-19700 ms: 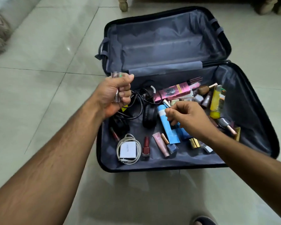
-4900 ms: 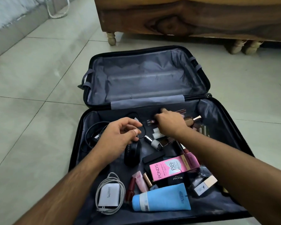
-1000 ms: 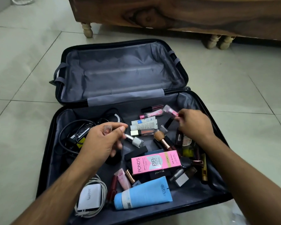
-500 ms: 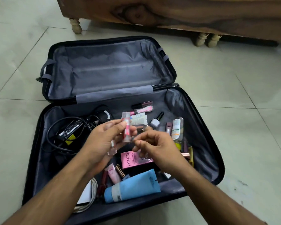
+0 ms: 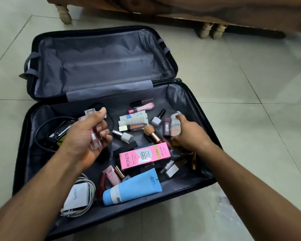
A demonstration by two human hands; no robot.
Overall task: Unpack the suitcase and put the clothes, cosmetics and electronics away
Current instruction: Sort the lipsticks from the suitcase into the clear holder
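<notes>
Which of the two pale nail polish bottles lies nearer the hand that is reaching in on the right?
The black-capped bottle, just beside the right hand. The other, silver-capped one lies nearer the left hand.

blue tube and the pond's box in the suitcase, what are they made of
The blue tube looks like soft matte plastic: smooth, rounded body flattening to a crimped end, with no sharp glare. The Pond's box looks like printed cardboard with a slight sheen: flat faces, crisp straight edges, printed lettering. Neither can be confirmed by sight alone.
</notes>
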